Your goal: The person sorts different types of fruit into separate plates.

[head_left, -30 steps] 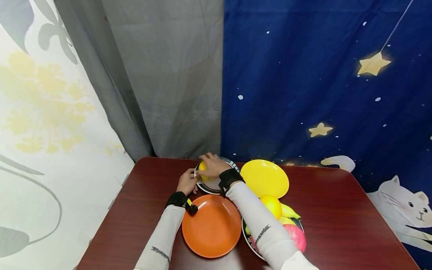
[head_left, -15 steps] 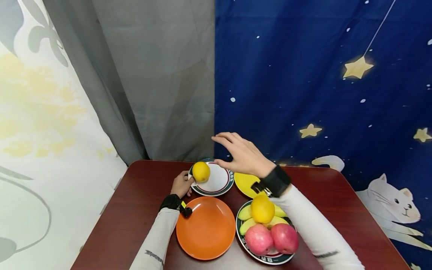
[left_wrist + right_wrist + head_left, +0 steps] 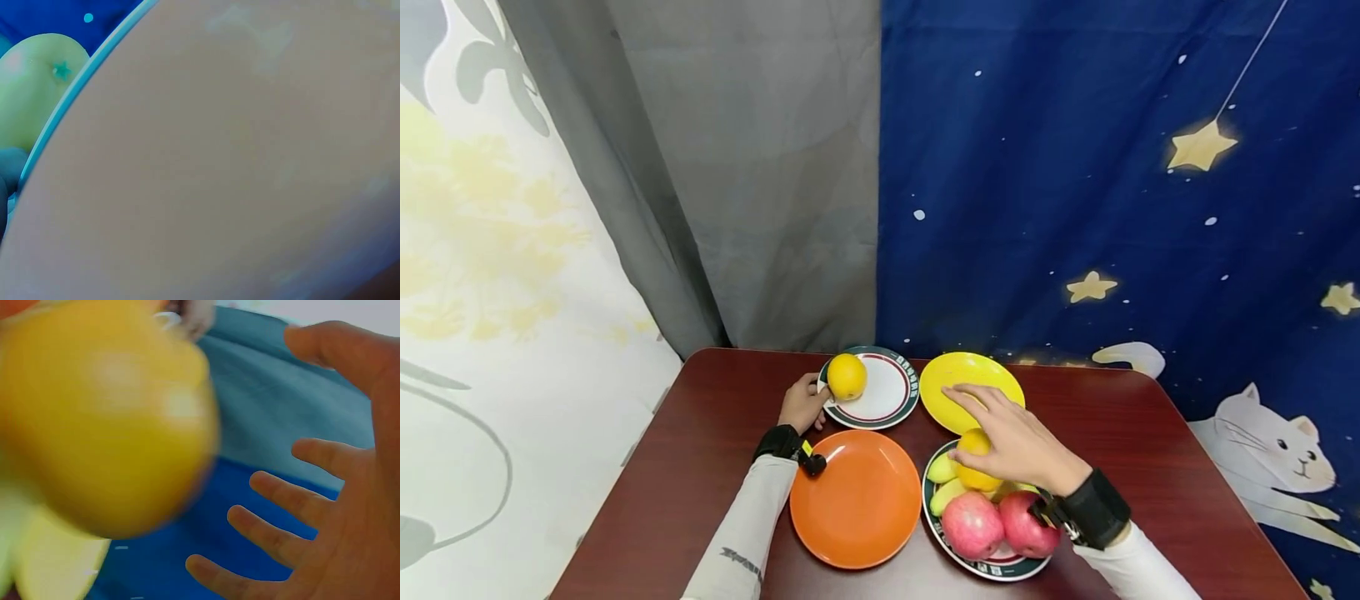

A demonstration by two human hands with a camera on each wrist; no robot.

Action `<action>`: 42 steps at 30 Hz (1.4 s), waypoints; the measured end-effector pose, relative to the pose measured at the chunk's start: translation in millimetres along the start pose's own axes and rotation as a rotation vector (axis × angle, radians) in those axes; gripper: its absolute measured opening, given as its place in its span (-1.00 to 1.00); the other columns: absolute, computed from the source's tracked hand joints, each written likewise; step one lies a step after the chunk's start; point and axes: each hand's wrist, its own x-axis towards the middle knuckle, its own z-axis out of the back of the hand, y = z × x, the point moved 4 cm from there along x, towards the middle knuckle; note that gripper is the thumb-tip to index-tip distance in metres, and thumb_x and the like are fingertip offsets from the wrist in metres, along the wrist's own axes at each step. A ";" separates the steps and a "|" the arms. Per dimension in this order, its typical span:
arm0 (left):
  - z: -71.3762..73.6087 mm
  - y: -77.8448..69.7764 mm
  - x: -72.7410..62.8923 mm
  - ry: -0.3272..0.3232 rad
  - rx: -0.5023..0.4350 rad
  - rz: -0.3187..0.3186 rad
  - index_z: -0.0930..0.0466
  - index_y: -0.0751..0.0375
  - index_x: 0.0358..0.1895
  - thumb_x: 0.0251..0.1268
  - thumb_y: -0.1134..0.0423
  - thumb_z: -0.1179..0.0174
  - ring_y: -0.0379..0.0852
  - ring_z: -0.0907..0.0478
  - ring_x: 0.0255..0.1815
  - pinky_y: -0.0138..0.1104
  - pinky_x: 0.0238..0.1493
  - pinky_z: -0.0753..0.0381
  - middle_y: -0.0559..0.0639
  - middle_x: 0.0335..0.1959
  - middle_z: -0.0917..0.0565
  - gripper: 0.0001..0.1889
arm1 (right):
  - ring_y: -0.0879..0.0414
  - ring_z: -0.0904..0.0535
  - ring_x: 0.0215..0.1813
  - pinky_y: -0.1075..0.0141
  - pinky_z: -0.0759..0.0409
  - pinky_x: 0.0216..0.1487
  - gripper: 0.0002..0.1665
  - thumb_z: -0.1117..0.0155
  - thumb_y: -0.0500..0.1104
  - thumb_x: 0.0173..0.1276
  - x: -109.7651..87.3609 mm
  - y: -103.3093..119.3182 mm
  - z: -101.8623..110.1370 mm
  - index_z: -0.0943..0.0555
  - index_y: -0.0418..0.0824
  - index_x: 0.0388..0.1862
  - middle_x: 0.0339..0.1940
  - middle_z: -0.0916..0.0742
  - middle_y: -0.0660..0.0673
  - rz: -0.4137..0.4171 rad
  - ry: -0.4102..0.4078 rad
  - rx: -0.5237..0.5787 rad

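My left hand [image 3: 802,403] pinches the near left rim of a white plate [image 3: 880,392] with a dark green border, thumb on top. On that plate, beside the thumb, sits an orange [image 3: 847,377]. In the left wrist view a broad pale surface [image 3: 212,150] with a thin rim fills most of the picture; a finger shows at its left edge. My right hand [image 3: 1018,437] is spread over a second orange [image 3: 974,461], which lies on bananas [image 3: 946,497] in a patterned plate [image 3: 1000,573]. The right wrist view shows the fingers apart, not touching this orange.
Two pinkish-red apples [image 3: 973,525] share the fruit plate. Left of it lies an orange plate [image 3: 855,500], and behind it a yellow plate [image 3: 958,379]. Curtains [image 3: 775,208] hang behind the table's [image 3: 700,433] far edge.
My right hand has left the first orange on the white plate, lifted away to the right, and come down over the second orange. My left hand has stayed at the white plate's rim.
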 end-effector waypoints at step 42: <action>-0.6 2.0 1.6 -0.004 0.001 -0.022 -0.48 0.45 0.50 0.66 0.30 -0.24 -0.11 -0.52 -0.73 -0.33 -0.65 -0.66 0.16 -0.31 -0.73 -0.51 | -0.10 -0.59 0.15 0.09 -0.79 0.04 -0.19 -0.78 0.20 0.17 53.8 7.3 11.2 -0.67 -0.16 0.27 0.19 -0.63 -0.14 0.009 0.008 0.125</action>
